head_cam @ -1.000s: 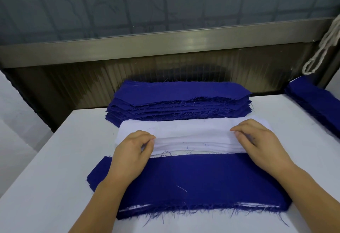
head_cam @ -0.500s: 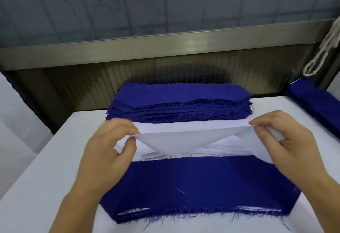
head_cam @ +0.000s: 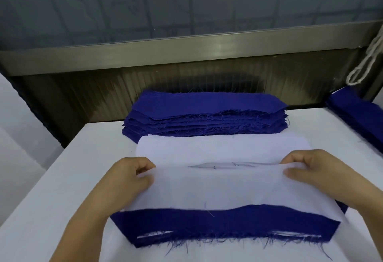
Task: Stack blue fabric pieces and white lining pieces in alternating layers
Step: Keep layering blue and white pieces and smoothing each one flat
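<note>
A white lining piece [head_cam: 217,187] is stretched between my hands over the near stack. My left hand [head_cam: 126,177] pinches its left end and my right hand [head_cam: 310,168] pinches its right end. Under it lies the near stack [head_cam: 226,228], blue on top with white layers showing at its frayed front edge. Only the stack's front strip shows. Behind the held piece sits the pile of white lining [head_cam: 223,145]. Farther back stands a thick pile of blue fabric pieces [head_cam: 207,116].
The white table [head_cam: 41,199] carries everything. Another pile of blue fabric [head_cam: 358,116] lies at the right edge. A metal rail and dark wall [head_cam: 186,54] close off the back. A white cord [head_cam: 364,65] hangs at the upper right.
My hands have lifted one white lining piece off the white pile and drawn it toward me, so that it now covers most of the near blue stack.
</note>
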### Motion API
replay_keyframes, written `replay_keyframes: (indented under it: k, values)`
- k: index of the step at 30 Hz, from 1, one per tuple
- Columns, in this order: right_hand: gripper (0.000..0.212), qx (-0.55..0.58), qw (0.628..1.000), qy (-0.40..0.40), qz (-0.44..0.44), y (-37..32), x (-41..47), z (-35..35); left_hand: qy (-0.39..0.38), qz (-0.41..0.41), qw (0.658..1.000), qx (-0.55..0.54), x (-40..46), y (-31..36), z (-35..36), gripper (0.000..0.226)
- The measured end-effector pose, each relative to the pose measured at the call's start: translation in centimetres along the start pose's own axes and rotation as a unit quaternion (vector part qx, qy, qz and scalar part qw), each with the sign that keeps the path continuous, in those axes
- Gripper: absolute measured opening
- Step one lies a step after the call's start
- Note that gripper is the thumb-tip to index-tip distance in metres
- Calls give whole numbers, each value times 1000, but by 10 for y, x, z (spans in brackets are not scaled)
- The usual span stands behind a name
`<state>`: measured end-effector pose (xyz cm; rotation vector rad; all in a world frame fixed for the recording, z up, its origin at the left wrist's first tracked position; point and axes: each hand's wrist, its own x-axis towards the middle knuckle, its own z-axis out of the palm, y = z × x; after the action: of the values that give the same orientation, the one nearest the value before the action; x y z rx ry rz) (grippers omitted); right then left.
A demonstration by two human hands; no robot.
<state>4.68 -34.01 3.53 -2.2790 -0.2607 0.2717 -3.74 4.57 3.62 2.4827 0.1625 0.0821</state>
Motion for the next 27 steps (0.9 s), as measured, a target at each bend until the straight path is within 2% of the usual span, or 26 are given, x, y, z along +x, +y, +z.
replay_keyframes:
  k: [2, 4, 6, 8, 11, 14, 18, 21, 24, 26, 27]
  values:
    - [18, -26, 989, 130, -61, -5, -2, 4, 101, 22, 994, -32, 1, 5, 1, 24]
    - [13, -29, 957, 250, -145, -12, -8, 7, 199, 43, 976, -81, -2, 11, -3, 22]
    - [7, -78, 917, 304, -246, -13, -16, 7, 249, 71, 963, -77, -8, 12, -8, 23]
    - [13, -142, 884, 303, -326, -5, -24, 8, 236, 97, 965, -49, -17, 6, -11, 32]
    - [24, -192, 862, 235, -405, 17, -35, 16, 113, 121, 986, -23, -31, -11, -9, 42]
    - [20, -231, 870, 147, -411, 39, -42, 26, 9, 144, 989, 20, -38, -26, -1, 47]
    - [18, -251, 886, 90, -378, 48, -50, 28, -26, 140, 989, 46, -39, -35, 4, 46]
    - [13, -269, 891, 96, -353, 47, -54, 27, -30, 139, 988, 65, -40, -36, 2, 41]
    - [54, -289, 905, 133, -284, 47, -56, 28, -22, 145, 985, 88, -38, -35, 2, 42]
    - [61, -294, 907, 172, -248, 46, -55, 29, -26, 143, 985, 93, -38, -33, 3, 43]
    - [54, -296, 901, 189, -253, 46, -54, 28, -32, 141, 985, 91, -38, -33, 4, 42]
